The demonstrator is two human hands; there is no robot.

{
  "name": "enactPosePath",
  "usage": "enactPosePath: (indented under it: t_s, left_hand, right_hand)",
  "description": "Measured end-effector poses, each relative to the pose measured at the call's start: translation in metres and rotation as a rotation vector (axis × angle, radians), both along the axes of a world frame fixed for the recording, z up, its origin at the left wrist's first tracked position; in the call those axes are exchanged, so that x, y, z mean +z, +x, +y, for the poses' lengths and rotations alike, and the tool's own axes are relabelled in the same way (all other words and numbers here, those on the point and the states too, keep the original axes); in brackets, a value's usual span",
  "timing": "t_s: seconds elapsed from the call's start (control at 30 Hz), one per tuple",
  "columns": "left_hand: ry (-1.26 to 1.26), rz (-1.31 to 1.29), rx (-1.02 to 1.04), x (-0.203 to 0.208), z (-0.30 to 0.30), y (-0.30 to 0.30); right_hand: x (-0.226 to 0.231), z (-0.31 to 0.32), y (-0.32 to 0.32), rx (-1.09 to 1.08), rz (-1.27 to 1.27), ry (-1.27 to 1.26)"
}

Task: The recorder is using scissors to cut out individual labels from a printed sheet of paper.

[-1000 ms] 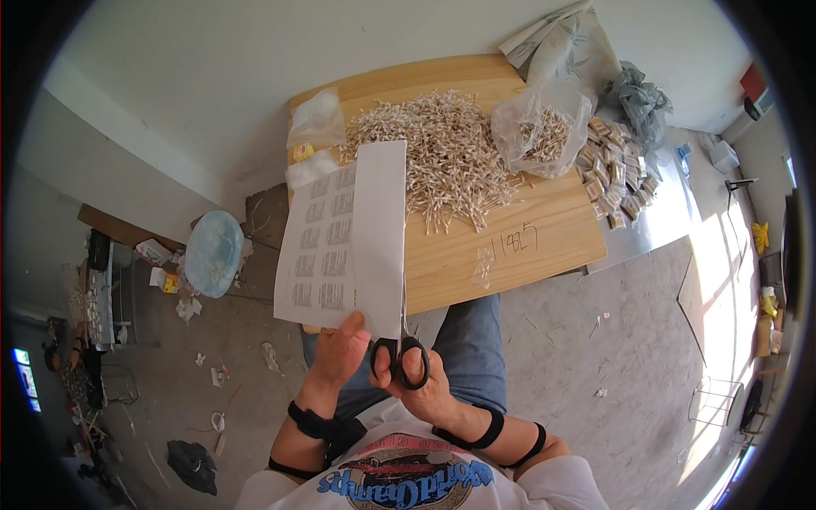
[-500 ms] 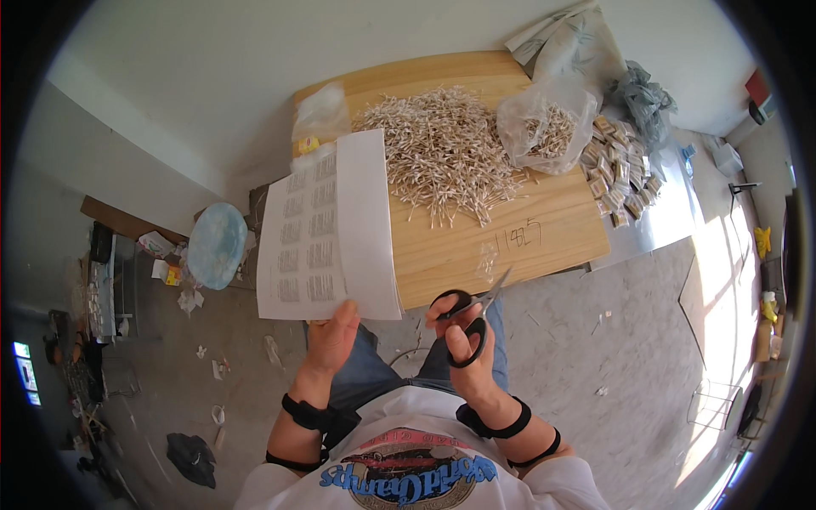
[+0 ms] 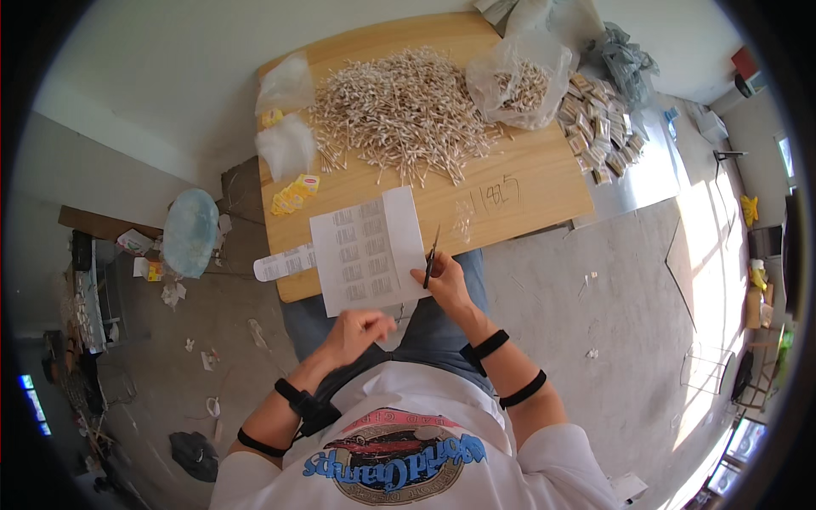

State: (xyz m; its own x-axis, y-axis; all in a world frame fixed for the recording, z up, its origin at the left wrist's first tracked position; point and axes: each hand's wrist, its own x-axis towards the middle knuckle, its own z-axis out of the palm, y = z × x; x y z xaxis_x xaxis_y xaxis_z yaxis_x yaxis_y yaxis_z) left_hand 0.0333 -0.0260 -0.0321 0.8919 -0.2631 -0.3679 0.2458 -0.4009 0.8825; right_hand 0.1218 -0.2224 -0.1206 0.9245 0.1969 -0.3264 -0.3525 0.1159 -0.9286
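Note:
My right hand (image 3: pixel 449 285) is closed on a pair of scissors (image 3: pixel 431 260) with black handles, blades pointing away from me. Its thumb side rests at the right edge of a white paper sheet (image 3: pixel 404 238) printed with small blocks of text. The sheet lies on the near part of the table, overhanging its front edge. Just below the sheet's lower edge, my left hand (image 3: pixel 361 334) hovers with nothing visible in it, fingers loosely bent and apart, slightly blurred. A narrow printed paper strip (image 3: pixel 285 263) sticks out from the sheet's left side.
A big heap of cotton swabs (image 3: pixel 399 110) covers the wooden table (image 3: pixel 535 174). Beside it are a clear bag of swabs (image 3: pixel 544 68), plastic film (image 3: pixel 285 146) and small yellow cards (image 3: pixel 295 195). Small packs (image 3: pixel 599 127) pile up at right. A light-blue round stool (image 3: pixel 189 234) stands left.
The sheet has come down onto the table, uncovering the yellow cards and paper strip. My left hand has let go and moved right; my right hand has brought the scissors to the sheet's edge.

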Motion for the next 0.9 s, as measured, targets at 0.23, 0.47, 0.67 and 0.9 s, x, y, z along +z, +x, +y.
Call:
enactPosePath:
  t_s: [0.23, 0.47, 0.67, 0.9]
  left_hand:
    - [0.434, -0.501, -0.048, -0.046, -0.016, 0.069]
    - [0.587, -0.262, 0.103, -0.082, -0.028, 0.094]
    - [0.715, -0.553, 0.186, -0.056, -0.065, 0.127]
    - [0.852, -0.453, -0.215, -0.064, -0.069, 0.182]
  right_hand:
    - [0.007, -0.041, -0.01, -0.103, 0.124, -0.488]
    - [0.009, -0.086, -0.029, -0.172, 0.207, -0.277]
    - [-0.002, -0.101, -0.044, -0.123, 0.106, -0.275]
    - [0.006, -0.124, -0.06, -0.026, 0.219, -0.264]
